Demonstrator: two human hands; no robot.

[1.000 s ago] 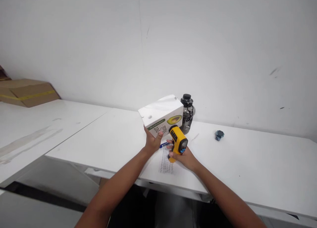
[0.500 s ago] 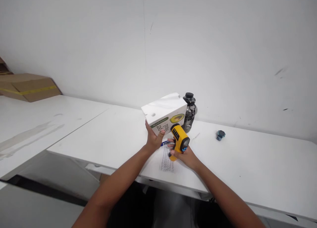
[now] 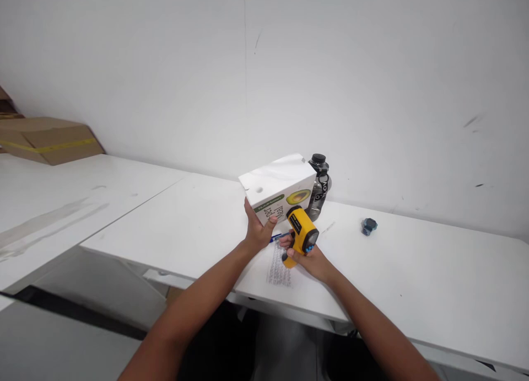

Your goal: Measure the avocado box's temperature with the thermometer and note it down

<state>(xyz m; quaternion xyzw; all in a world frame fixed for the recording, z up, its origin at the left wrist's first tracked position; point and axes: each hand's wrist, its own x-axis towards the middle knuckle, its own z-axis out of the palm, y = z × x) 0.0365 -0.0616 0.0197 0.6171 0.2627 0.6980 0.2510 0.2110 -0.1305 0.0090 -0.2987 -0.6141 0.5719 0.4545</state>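
My left hand (image 3: pixel 260 230) grips the near lower corner of a white box (image 3: pixel 278 177), which is tilted and carries an avocado picture and a green label. In my right hand (image 3: pixel 308 259) is a yellow and black infrared thermometer (image 3: pixel 302 226), a pistol-shaped one, its front end close to the printed side of the box. My right fingers wrap round its handle. Beneath the hands, a blue pen (image 3: pixel 278 237) and a printed sheet (image 3: pixel 280 268) lie on the white table (image 3: pixel 182 226).
Behind the box, a dark transparent bottle (image 3: pixel 318 188) with a black cap stands near the wall. To the right lies a dark blue watch (image 3: pixel 368 226). A cardboard box (image 3: pixel 53 141) with yellow tape sits at the far left, on the adjoining tabletop.
The view has shifted slightly. Both hands keep hold of the box and the thermometer, with almost no movement between them.
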